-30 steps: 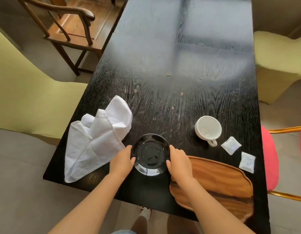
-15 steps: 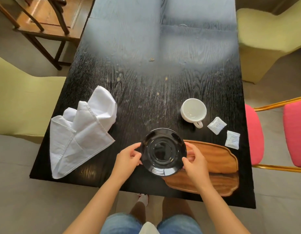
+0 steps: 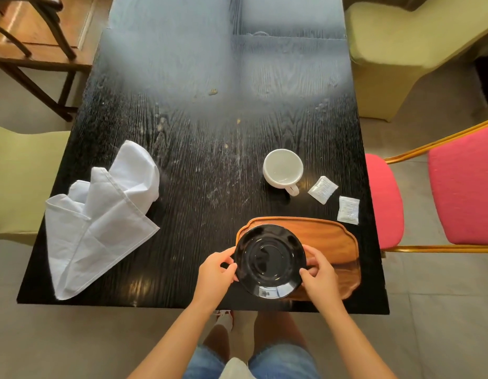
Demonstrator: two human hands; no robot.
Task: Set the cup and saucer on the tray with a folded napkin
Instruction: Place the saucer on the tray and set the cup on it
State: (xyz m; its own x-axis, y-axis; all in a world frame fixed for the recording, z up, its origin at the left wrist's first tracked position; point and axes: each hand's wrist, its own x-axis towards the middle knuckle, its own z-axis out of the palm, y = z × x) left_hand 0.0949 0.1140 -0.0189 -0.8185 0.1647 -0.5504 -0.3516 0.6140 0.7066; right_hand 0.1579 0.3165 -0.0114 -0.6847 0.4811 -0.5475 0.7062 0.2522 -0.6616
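Note:
A glossy black saucer (image 3: pixel 268 261) is held over the left end of the wooden tray (image 3: pixel 331 242). My left hand (image 3: pixel 216 273) grips its left rim and my right hand (image 3: pixel 318 277) grips its right rim, thumbs on top. Whether the saucer touches the tray I cannot tell. The white cup (image 3: pixel 283 168) stands upright on the black table beyond the tray, handle toward me. A white cloth napkin (image 3: pixel 100 217) lies loosely crumpled on the table's left side.
Two small white sachets (image 3: pixel 322 189) (image 3: pixel 348 210) lie right of the cup. The black table (image 3: pixel 210 127) ends just below my hands. Yellow-green chairs stand left and far right, a pink chair (image 3: pixel 385 203) at the right, a wooden chair far left.
Both hands have lifted the saucer off the table and carried it right, over the tray's left end. The cup, napkin and sachets have stayed in place.

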